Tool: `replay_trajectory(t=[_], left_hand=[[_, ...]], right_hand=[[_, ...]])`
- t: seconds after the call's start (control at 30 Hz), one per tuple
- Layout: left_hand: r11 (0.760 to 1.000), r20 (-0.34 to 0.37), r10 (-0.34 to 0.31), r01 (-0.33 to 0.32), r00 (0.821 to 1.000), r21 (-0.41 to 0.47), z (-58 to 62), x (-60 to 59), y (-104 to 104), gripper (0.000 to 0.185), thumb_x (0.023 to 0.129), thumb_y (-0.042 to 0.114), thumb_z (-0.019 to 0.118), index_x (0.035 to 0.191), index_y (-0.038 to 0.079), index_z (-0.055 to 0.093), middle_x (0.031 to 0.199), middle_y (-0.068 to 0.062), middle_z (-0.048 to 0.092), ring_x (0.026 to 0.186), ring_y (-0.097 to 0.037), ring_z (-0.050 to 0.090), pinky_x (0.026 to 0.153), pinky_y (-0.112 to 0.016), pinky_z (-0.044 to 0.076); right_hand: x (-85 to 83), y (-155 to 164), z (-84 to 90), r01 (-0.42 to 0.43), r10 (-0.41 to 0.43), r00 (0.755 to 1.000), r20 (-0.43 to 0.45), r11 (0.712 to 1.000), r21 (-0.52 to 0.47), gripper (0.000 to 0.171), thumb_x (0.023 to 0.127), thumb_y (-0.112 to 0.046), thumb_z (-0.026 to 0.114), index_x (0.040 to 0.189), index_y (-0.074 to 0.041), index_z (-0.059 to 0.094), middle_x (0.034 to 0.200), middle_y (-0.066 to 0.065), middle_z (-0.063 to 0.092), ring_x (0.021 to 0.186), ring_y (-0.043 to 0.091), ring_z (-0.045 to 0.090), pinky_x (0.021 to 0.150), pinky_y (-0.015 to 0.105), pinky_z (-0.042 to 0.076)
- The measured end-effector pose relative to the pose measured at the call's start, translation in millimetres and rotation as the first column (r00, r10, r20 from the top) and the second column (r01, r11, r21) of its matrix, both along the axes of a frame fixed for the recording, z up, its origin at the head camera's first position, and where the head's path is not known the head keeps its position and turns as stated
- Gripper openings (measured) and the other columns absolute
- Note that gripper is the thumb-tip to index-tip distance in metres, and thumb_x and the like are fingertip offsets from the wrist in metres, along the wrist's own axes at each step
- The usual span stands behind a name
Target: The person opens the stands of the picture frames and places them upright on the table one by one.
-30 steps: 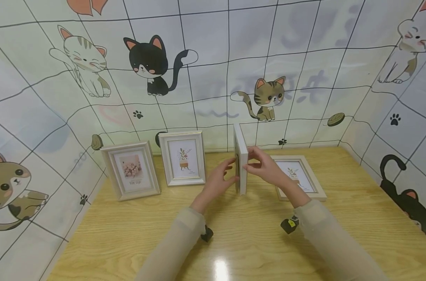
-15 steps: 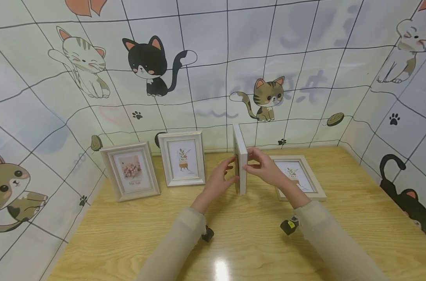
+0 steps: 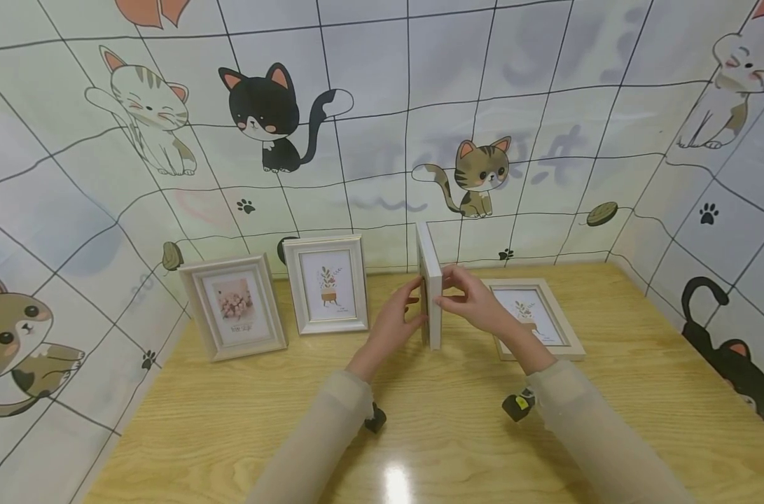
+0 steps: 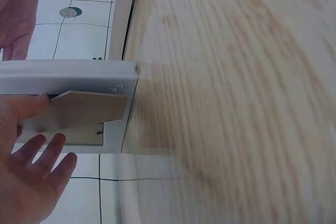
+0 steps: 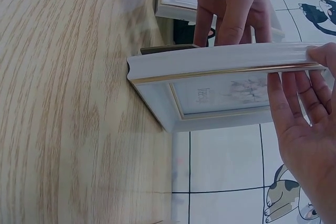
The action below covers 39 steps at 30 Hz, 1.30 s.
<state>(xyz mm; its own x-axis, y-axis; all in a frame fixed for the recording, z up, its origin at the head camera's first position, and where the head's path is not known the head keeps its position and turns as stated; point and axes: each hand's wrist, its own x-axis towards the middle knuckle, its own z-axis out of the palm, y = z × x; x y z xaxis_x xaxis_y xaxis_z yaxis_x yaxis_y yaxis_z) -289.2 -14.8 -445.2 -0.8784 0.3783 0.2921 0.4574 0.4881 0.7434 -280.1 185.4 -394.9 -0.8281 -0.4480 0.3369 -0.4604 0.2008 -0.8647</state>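
Observation:
A white picture frame (image 3: 435,330) stands upright and edge-on at the middle of the table. My right hand (image 3: 477,302) grips its near side edge, the thumb on the edge and the fingers against the front. A gold inner line and a pale flower print (image 5: 244,92) show on that front in the right wrist view. On the back, my left hand (image 3: 393,320) holds the brown stand flap (image 4: 92,111) between thumb and forefinger. The flap is tilted slightly out from the backing, and the other left fingers are loosely curled below it.
Two framed pictures stand to the left: a beige frame (image 3: 277,332) with a pink flower print and a white frame (image 3: 293,280) with a plant print. A light wood frame (image 3: 573,343) lies face up to the right. A cat-patterned wall covering (image 3: 382,140) encloses the table.
The white frame has shifted very slightly left in the head view, with both hands keeping their hold. The other frames stay where they were.

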Motion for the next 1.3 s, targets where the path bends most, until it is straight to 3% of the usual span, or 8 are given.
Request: replay_trajectory(t=[1.0,1.3], left_hand=[[0.999,0.018,-0.026,0.026,1.000,0.022,2.3,-0.9,-0.7,0.072,0.094,0.004,0.066,0.156,0.017,0.032,0.159,-0.007,0.039,0.128,-0.032,0.059,0.109,-0.043,0.050],[0.988,0.105,-0.033,0.016,0.994,0.156,-1.3,0.1,-2.7,0.063,0.095,0.000,0.062,0.152,0.015,0.040,0.157,-0.007,0.042,0.129,-0.036,0.057,0.103,-0.046,0.054]], right_hand=[[-0.5,1.5,-0.6,0.008,-0.008,1.000,0.004,1.000,0.000,0.035,0.095,0.000,0.063,0.127,0.002,0.051,0.123,0.017,0.056,0.106,0.008,0.060,0.088,0.023,0.058],[-0.4,0.2,-0.7,0.011,-0.011,1.000,0.009,1.000,0.000,0.035,0.095,-0.001,0.063,0.127,0.002,0.052,0.122,0.012,0.056,0.106,0.010,0.060,0.089,0.024,0.058]])
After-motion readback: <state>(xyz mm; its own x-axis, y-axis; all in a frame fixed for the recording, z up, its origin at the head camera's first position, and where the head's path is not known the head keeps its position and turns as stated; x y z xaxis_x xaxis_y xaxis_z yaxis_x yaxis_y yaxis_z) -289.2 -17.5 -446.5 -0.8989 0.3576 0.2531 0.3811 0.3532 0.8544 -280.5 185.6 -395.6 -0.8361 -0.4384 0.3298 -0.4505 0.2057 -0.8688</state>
